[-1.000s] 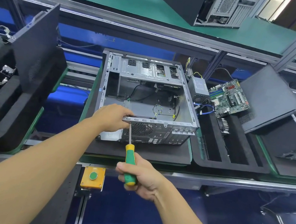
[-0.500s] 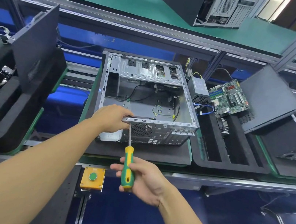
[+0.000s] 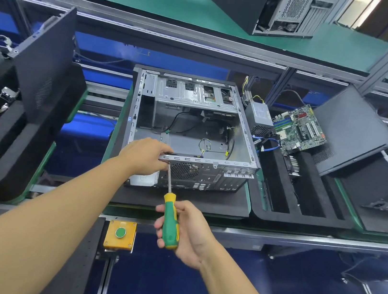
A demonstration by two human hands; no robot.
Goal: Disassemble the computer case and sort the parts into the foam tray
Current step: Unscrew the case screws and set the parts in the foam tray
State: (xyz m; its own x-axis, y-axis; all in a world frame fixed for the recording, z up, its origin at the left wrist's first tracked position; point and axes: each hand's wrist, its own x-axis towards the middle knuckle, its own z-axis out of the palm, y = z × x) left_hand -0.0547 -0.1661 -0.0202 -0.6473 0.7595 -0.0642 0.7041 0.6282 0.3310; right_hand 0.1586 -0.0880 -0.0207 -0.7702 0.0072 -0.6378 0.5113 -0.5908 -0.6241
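Holding the case: our left hand curls its fingers over the near top edge of the computer case, which lies open side up, straight ahead of us at 12 o'clock.
Screwdriver: its green and yellow handle lies loosely across the curled fingers of our right hand; the thumb is not clear to see.
Long axis: the shaft runs from 6 o'clock up to just short of 12, leaning slightly toward 11, and its tip goes out of sight under the left hand at the corner of the case's back panel.
Key relation: the screw point lies at about 11 o'clock from the right hand. The left hand is touching that spot; the right hand is nearer to us.
Foam tray: the foam tray sits at 3 o'clock of the case, with the circuit board and power supply already at its far end.
Change: a second ago our right hand was a tight fist low on the handle. Now the fingers are looser and higher, so we judge it a regrip between turns.
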